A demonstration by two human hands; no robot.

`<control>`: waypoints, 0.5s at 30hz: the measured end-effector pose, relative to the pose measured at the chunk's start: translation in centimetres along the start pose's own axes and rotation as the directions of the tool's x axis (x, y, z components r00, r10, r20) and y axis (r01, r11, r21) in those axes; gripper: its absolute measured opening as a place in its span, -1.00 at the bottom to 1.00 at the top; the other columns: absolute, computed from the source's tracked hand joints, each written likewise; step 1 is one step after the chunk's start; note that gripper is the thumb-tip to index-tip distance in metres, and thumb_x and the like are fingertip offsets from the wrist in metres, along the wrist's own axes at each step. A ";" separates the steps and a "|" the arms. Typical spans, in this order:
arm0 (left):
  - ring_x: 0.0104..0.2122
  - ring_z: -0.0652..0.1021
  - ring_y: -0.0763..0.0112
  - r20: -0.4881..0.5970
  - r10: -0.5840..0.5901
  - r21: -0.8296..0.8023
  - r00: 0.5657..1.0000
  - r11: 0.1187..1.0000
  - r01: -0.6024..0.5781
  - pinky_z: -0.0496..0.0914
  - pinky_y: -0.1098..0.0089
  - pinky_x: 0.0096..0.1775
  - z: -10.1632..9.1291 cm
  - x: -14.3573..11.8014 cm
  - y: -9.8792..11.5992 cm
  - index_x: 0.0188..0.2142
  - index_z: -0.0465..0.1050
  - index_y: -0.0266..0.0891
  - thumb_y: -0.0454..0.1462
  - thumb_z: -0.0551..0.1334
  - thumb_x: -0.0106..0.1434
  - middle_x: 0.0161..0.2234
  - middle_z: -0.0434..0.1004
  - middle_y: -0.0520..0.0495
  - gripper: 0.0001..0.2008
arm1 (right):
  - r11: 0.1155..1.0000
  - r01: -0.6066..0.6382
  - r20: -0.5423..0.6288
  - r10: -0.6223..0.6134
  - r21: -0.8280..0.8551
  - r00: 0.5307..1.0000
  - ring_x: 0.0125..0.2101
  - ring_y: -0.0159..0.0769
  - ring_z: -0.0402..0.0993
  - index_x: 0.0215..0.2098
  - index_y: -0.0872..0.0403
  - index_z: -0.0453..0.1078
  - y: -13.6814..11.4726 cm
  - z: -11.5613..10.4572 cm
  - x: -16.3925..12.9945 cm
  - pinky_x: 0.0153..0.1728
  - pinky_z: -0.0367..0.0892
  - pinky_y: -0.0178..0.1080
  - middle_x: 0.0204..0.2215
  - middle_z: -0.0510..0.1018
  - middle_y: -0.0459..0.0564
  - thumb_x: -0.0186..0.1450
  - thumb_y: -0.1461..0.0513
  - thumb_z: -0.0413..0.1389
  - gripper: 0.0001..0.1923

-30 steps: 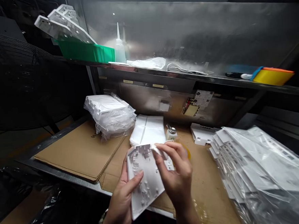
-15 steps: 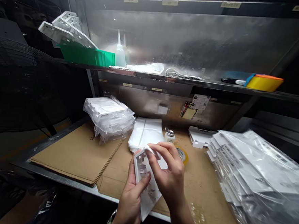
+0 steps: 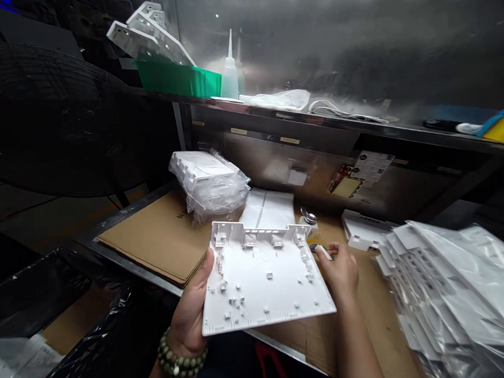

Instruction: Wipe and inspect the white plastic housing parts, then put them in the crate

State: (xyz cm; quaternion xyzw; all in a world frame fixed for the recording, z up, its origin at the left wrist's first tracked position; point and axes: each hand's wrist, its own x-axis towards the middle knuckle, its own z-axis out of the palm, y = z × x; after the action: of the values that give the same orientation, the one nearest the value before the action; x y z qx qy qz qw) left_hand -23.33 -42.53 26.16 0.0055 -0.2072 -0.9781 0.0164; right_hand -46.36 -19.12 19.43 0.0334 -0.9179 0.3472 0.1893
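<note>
Panel, now swung to show its full inner face above the tabletop, rests in the left hand's grip alone, the right hand having come away pinching a small white piece, seemingly pausing work there.

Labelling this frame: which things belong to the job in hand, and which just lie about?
In the job, likely:
white panel, in left hand
small white item, in right hand
bagged white parts, similar-looking

Apparently lying about:
green bin
nozzle bottle
white cord
</note>
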 end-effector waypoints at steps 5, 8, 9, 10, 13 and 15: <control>0.29 0.38 -0.09 0.065 -0.019 0.015 0.998 1.000 0.018 0.13 -0.08 0.35 1.1 -1.0 0.5 0.47 -0.03 -0.12 0.07 -0.10 0.48 0.33 0.35 -0.29 -0.33 | 0.995 0.009 0.077 -0.001 -0.098 0.997 -0.10 0.11 0.34 -0.36 -0.02 0.38 0.4 1.7 -0.7 -0.03 0.20 0.10 -0.25 0.61 0.14 0.22 -0.04 0.08 -0.72; 0.29 0.38 -0.10 0.048 -0.028 -0.013 0.998 0.999 0.029 0.14 -0.08 0.35 1.1 -1.2 0.7 0.46 0.01 -0.13 0.09 -0.08 0.47 0.32 0.36 -0.29 -0.32 | 0.995 0.025 0.074 -0.018 -0.099 0.997 -0.07 0.12 0.33 -0.30 -0.01 0.42 0.6 1.5 -1.2 -0.01 0.19 0.12 -0.15 0.61 0.18 0.21 -0.03 0.08 -0.71; 0.29 0.38 -0.10 0.042 -0.041 -0.028 0.998 0.999 0.042 0.14 -0.09 0.34 1.0 -1.2 0.7 0.45 0.02 -0.14 0.11 -0.07 0.47 0.32 0.37 -0.29 -0.31 | 0.996 0.030 0.066 -0.024 -0.090 0.997 -0.07 0.12 0.33 -0.28 0.01 0.43 0.7 1.5 -1.2 0.00 0.20 0.11 -0.12 0.60 0.19 0.21 -0.03 0.07 -0.68; 0.29 0.38 -0.10 0.036 -0.057 -0.042 0.998 0.997 0.059 0.14 -0.09 0.34 0.9 -1.3 0.8 0.45 0.03 -0.15 0.12 -0.06 0.46 0.32 0.37 -0.29 -0.30 | 0.997 0.035 0.057 -0.031 -0.075 0.998 -0.06 0.11 0.33 -0.25 0.02 0.44 0.8 1.4 -1.2 0.00 0.21 0.09 -0.11 0.60 0.20 0.21 -0.04 0.07 -0.66; 0.30 0.37 -0.13 0.012 -0.095 -0.081 0.995 0.992 0.096 0.15 -0.09 0.34 0.6 -1.5 0.9 0.44 0.05 -0.21 0.16 -0.05 0.43 0.31 0.38 -0.31 -0.24 | 0.999 0.036 0.020 -0.036 -0.010 0.999 -0.06 0.08 0.38 -0.23 0.05 0.48 1.0 1.1 -0.9 0.00 0.26 0.04 -0.12 0.59 0.20 0.21 -0.09 0.07 -0.58; 0.31 0.36 -0.13 -0.007 -0.101 -0.091 0.995 0.991 0.100 0.16 -0.09 0.34 0.6 -1.7 1.0 0.44 0.06 -0.24 0.18 -0.05 0.42 0.30 0.38 -0.33 -0.22 | 0.999 0.021 -0.012 -0.020 0.043 1.000 -0.07 0.06 0.43 -0.20 0.06 0.50 0.8 0.2 -0.7 -0.03 0.31 0.02 -0.10 0.59 0.20 0.20 -0.12 0.09 -0.53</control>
State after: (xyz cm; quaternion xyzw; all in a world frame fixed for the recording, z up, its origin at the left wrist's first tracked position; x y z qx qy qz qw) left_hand -21.65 -43.14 27.10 0.0209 -0.1618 -0.9861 -0.0316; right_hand -45.94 -18.68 18.49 0.0449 -0.9087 0.3652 0.1972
